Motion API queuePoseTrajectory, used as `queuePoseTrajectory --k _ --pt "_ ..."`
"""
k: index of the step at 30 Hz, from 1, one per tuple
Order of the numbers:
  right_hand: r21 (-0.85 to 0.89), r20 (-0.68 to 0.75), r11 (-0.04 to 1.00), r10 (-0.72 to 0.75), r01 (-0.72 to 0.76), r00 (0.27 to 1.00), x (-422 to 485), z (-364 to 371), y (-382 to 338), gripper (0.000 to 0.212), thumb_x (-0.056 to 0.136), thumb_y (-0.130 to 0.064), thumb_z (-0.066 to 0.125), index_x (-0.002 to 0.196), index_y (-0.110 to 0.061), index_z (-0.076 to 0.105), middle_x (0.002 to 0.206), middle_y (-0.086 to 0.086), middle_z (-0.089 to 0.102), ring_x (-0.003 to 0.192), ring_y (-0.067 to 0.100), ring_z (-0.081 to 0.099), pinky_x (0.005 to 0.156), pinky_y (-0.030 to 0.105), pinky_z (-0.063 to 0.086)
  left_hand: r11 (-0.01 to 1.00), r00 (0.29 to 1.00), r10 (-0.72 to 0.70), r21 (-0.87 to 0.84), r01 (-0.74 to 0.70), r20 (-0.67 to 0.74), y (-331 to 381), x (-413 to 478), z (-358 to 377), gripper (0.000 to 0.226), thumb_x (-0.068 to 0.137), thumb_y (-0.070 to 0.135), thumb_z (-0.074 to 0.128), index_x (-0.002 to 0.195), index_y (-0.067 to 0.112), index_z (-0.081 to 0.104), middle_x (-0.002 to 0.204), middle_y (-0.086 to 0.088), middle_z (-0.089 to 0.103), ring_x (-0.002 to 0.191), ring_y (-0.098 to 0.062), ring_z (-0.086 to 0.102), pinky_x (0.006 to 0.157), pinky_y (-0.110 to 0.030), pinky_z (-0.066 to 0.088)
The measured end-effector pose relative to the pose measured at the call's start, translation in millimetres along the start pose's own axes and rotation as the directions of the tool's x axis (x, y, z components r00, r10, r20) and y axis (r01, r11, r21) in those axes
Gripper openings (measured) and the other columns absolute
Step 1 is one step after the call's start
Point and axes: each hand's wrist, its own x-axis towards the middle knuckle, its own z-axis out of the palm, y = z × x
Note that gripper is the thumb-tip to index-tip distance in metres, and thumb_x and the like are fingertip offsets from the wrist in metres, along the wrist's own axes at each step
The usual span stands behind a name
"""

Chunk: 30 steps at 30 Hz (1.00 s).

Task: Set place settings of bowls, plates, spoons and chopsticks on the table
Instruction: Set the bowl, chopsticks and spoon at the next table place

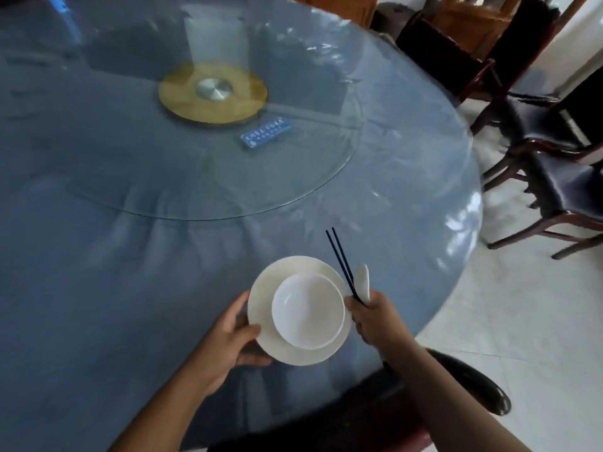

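The left hand (235,334) grips the plate (293,265), a bowl (308,309) on it. The right hand (375,318) has its grip closed round chopsticks (341,259) and spoon (363,280).

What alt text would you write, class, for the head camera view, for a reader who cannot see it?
A person's left hand grips the rim of a cream plate with a white bowl on it, while the right hand holds black chopsticks and a white spoon, over the near edge of a round table. Dark chairs stand at the right.
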Motion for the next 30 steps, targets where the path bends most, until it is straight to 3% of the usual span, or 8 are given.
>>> queuePoseTrajectory --k 2,5,9,14,20,24,27,30 --pt "-0.028 0.044 1.0 0.004 -0.003 0.999 26 0 3 0.031 0.093 -0.015 0.057 0.066 -0.018 0.041 0.045 -0.008 0.038 0.036 0.008 0.031 0.038 0.018 0.026 0.996 0.998 0.009 0.089 -0.004 -0.054 -1 15 6 0.062 0.098 -0.003 0.052 0.13 0.05 0.05 0.104 0.007 0.074 0.089 -0.025 0.075 0.065 -0.046 0.062" --pt "-0.075 0.081 0.997 0.002 0.004 0.997 54 0 4 0.026 0.092 -0.017 0.058 0.069 -0.017 0.045 0.048 -0.004 0.04 0.038 0.009 0.033 0.039 0.021 0.028 0.978 0.994 0.029 0.208 -0.007 -0.102 -1 34 13 0.065 0.099 -0.002 0.048 0.13 0.056 0.042 0.096 -0.003 0.073 0.069 -0.024 0.073 0.058 -0.04 0.06" --pt "-0.173 0.103 0.981 -0.072 0.089 0.992 79 1 5 0.024 0.091 -0.018 0.058 0.071 -0.014 0.045 0.056 0.002 0.04 0.051 0.017 0.034 0.052 0.032 0.029 0.95 0.985 0.067 0.311 -0.014 -0.159 -3 54 17 0.072 0.101 0.0 0.044 0.114 0.071 0.04 0.089 -0.009 0.074 0.062 -0.03 0.072 0.052 -0.037 0.059" --pt "-0.222 0.109 0.97 -0.077 0.1 0.991 96 3 5 0.024 0.089 -0.02 0.06 0.07 -0.014 0.047 0.06 0.005 0.044 0.056 0.019 0.037 0.054 0.033 0.033 0.933 0.966 0.069 0.359 0.027 -0.251 -14 66 20 0.066 0.1 0.001 0.045 0.136 0.056 0.036 0.094 -0.005 0.074 0.062 -0.027 0.074 0.053 -0.036 0.059" --pt "-0.208 0.163 0.973 -0.065 0.099 0.985 106 3 11 0.028 0.09 -0.018 0.06 0.064 -0.013 0.052 0.051 0.0 0.051 0.049 0.019 0.043 0.05 0.03 0.036 0.928 0.913 0.098 0.369 0.06 -0.395 -22 62 28 0.07 0.098 0.002 0.048 0.127 0.065 0.041 0.091 -0.006 0.071 0.06 -0.028 0.073 0.051 -0.04 0.061" --pt "-0.194 0.206 0.97 -0.105 0.146 0.973 103 -6 8 0.036 0.091 -0.015 0.056 0.055 -0.015 0.052 0.042 -0.004 0.052 0.041 0.015 0.043 0.048 0.029 0.036 0.914 0.851 0.108 0.388 0.118 -0.514 -21 57 41 0.057 0.098 0.01 0.054 0.137 0.05 0.045 0.079 -0.002 0.067 0.053 -0.027 0.068 0.044 -0.037 0.059" --pt "-0.136 0.229 0.977 -0.129 0.163 0.965 94 -21 3 0.034 0.091 -0.014 0.054 0.057 -0.014 0.049 0.043 -0.004 0.047 0.042 0.016 0.04 0.048 0.03 0.034 0.921 0.753 0.103 0.349 0.175 -0.65 -25 40 58 0.046 0.099 0.026 0.057 0.143 0.035 0.044 0.085 -0.008 0.066 0.05 -0.023 0.065 0.041 -0.031 0.055" --pt "-0.003 0.269 0.993 -0.113 0.118 0.957 81 -44 -4 0.02 0.094 -0.014 0.053 0.074 -0.01 0.055 0.051 0.0 0.051 0.041 0.013 0.04 0.042 0.027 0.034 0.898 0.66 0.136 0.372 0.233 -0.739 -40 12 85 0.037 0.098 0.023 0.057 0.134 0.02 0.05 0.104 -0.02 0.068 0.077 -0.039 0.071 0.063 -0.047 0.062"
